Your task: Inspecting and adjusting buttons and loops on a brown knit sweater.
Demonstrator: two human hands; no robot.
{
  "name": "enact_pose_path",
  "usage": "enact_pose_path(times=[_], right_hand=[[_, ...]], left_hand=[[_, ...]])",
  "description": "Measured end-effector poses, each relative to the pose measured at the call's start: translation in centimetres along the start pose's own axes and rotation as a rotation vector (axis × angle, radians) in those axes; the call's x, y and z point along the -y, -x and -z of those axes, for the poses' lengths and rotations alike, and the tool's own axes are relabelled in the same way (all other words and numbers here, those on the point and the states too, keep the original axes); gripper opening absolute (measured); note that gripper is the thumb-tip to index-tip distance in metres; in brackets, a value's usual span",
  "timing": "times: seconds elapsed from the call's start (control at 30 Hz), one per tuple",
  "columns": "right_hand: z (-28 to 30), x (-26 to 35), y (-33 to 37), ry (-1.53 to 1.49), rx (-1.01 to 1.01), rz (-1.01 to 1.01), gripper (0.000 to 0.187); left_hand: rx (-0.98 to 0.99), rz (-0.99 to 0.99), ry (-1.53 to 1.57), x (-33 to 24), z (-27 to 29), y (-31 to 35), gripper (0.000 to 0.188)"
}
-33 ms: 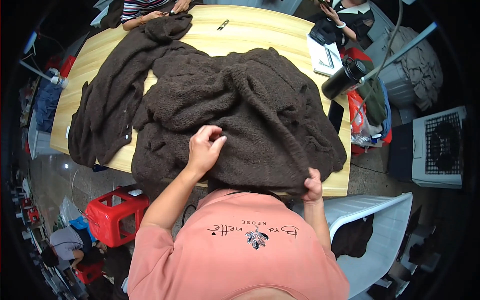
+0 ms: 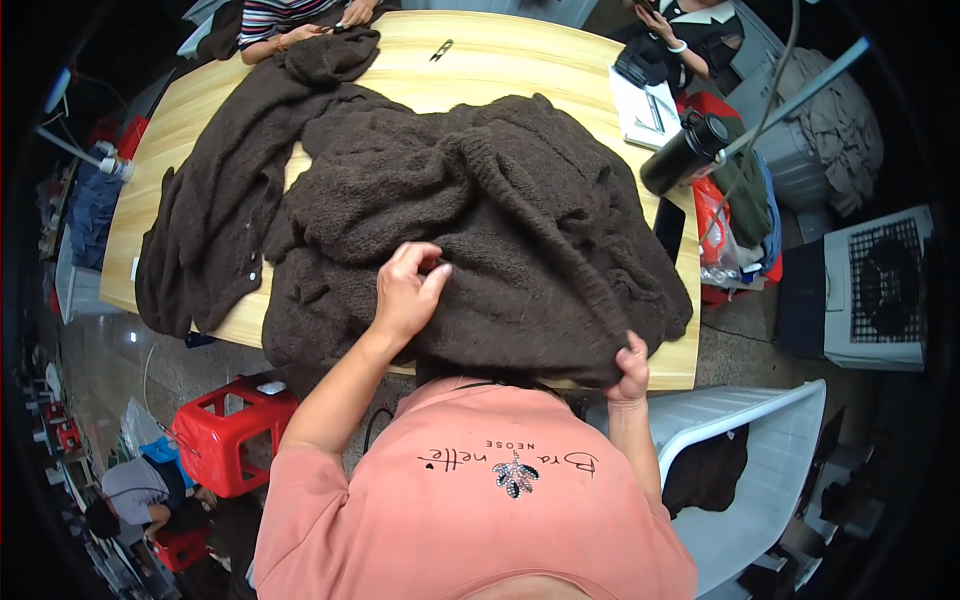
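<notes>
One pale wood-grain table (image 2: 540, 60) fills the upper middle of the frame, its edges bowed by the lens. Across its centre lies a bunched dark brown knit garment (image 2: 450, 220), its long axis running roughly left to right; a thick ridge slants from the upper centre toward the lower right. Which end is the collar I cannot tell. Below it, at the bottom centre, a pink shirt (image 2: 450, 520) bears dark script, smaller capitals and a glittering leaf motif — all upside down in the view. A second dark brown piece (image 2: 210, 220) stretches from the upper centre-left down to the left, touching the first; whether they are joined is unclear. A red stool (image 2: 220, 450) stands at the lower left. The left hand (image 2: 410, 290), near the centre, has curled fingers with the thumb close to the index finger, over the cloth — whether they pinch it I cannot tell. A black bottle (image 2: 685, 155) is at the upper right. The right hand (image 2: 630, 370) has its fingers closed on the garment's lower right edge. Small dark snips (image 2: 441, 50) lie at the top centre.
</notes>
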State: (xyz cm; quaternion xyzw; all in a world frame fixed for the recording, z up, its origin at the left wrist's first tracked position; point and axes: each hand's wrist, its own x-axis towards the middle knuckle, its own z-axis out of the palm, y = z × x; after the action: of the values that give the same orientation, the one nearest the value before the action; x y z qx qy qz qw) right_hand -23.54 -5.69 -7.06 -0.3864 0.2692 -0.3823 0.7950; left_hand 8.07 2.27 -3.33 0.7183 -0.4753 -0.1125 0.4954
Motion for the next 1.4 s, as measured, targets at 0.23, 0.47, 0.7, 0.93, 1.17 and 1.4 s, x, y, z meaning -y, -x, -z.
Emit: enact_pose_path(times=[0.23, 0.47, 0.7, 0.93, 1.17, 1.4], right_hand=[[1.2, 2.3, 4.4, -0.049, -0.342, 0.217, 0.033], [-5.2, 3.1, 3.2, 1.132, 0.509, 0.216, 0.023], [-6.3, 4.6, -1.7, 1.054, 0.049, 0.427, 0.047], [-12.5, -0.3, -10.0, 1.269, 0.486, 0.751, 0.068], [-16.2, -3.6, -13.8, 1.288, 0.860, 1.117, 0.039], [-9.8, 3.5, -8.8, -0.158, 0.146, -0.054, 0.026]], left_hand=[[0.378, 0.362, 0.435, -1.2, -3.1, -3.4, 0.025], [0.522, 0.247, 0.570, -7.7, -9.8, 1.3, 0.062], [1.177, -0.101, 0.294, -9.3, -2.5, 3.4, 0.031], [1.258, -0.244, 0.180, -12.8, 1.1, 5.2, 0.017], [1.182, -0.176, 0.175, -14.9, 2.9, 7.2, 0.021], [0.413, 0.001, -0.467, -10.0, 7.0, 9.3, 0.019]])
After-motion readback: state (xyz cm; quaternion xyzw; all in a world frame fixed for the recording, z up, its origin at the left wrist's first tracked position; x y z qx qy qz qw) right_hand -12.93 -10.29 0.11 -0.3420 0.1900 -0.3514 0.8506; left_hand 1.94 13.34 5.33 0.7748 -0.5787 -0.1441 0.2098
